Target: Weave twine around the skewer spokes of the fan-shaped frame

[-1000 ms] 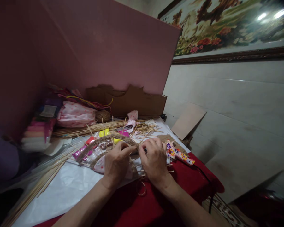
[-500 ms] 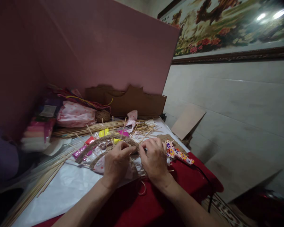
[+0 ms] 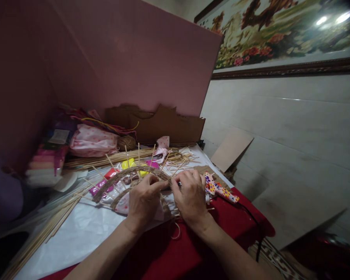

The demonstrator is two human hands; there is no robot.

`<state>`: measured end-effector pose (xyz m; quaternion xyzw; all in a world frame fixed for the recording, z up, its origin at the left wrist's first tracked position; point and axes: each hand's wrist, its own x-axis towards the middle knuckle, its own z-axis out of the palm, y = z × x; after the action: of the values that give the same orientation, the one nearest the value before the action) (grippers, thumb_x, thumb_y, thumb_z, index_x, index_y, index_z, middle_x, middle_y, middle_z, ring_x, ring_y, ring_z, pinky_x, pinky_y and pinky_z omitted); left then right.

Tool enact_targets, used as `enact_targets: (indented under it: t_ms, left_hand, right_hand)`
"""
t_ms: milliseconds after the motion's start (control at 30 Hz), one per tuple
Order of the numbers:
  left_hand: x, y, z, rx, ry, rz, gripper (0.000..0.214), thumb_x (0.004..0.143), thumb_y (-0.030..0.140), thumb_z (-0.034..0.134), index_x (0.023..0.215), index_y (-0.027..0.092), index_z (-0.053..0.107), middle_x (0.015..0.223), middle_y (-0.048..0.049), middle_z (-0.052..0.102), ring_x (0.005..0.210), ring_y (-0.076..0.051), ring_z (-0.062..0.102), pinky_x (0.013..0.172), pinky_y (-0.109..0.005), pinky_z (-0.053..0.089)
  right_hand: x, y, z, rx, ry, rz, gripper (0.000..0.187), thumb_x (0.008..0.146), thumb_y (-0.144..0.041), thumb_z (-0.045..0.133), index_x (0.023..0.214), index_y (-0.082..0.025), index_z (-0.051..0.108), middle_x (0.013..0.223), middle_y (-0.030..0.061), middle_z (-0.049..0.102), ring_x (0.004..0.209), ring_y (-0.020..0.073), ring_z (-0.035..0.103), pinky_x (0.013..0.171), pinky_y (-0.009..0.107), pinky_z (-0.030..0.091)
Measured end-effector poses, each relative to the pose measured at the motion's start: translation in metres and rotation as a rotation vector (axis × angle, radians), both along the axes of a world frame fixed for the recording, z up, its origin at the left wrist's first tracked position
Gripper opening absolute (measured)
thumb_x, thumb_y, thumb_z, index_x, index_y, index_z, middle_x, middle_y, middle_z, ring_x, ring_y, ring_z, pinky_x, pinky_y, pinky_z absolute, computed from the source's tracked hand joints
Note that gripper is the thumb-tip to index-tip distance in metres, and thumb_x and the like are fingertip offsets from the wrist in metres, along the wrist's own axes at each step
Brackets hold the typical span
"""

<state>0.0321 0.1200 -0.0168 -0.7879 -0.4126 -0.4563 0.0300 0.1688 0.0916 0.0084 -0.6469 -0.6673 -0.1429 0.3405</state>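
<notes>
A fan-shaped frame of thin sticks has arched bands of brown twine woven across it, and dotted pink fabric fills its inner part. My left hand is closed, with thumb and index finger pinching the outer twine band near its right end. Right beside it, my right hand is closed on the same band with curled fingers, which hide part of the weave. A loose loop of twine hangs below my right hand over the red cloth.
A flower-patterned glue gun with a black cord lies on the right. Behind the frame are coloured packets, a bundle of sticks, a twine ball and cut cardboard. White sheeting covers the table's left side.
The left part of the stick frame has shifted very slightly to the left. Both hands stay in nearly the same place, and the hanging loop has moved a little.
</notes>
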Motion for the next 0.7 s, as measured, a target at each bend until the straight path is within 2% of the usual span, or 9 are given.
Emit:
enact_targets:
  t_ms: [200, 433, 700]
  left_hand:
    - [-0.0002, -0.0021, 0.0023, -0.035, 0.031, 0.021, 0.040, 0.069, -0.002, 0.052, 0.085, 0.027, 0.074, 0.070, -0.0011, 0.059, 0.060, -0.010, 0.053, 0.053, -0.019, 0.039]
    - [-0.0007, -0.0003, 0.0003, -0.002, -0.034, -0.042, 0.039, 0.069, -0.003, 0.050, 0.082, 0.024, 0.074, 0.071, -0.0020, 0.060, 0.061, -0.010, 0.053, 0.055, -0.020, 0.040]
    - [0.0003, -0.0013, 0.0004, -0.018, 0.061, 0.024, 0.048, 0.070, -0.003, 0.049, 0.094, 0.033, 0.072, 0.070, -0.0008, 0.056, 0.059, -0.010, 0.049, 0.052, -0.020, 0.036]
  right_hand:
    - [0.0003, 0.0007, 0.0014, 0.004, 0.001, 0.018, 0.014, 0.084, -0.020, 0.054, 0.071, -0.019, 0.059, 0.082, 0.0039, 0.063, 0.090, 0.0224, 0.047, 0.082, 0.036, 0.027]
    - [0.0007, -0.0018, 0.0037, -0.002, -0.001, 0.006, 0.013, 0.084, -0.020, 0.054, 0.072, -0.018, 0.059, 0.083, 0.0039, 0.063, 0.092, 0.0223, 0.047, 0.083, 0.036, 0.027]
    - [0.0005, -0.0029, 0.0038, -0.002, -0.001, 0.018, 0.012, 0.083, -0.021, 0.057, 0.072, -0.019, 0.059, 0.084, 0.0042, 0.063, 0.092, 0.0228, 0.046, 0.083, 0.037, 0.027]
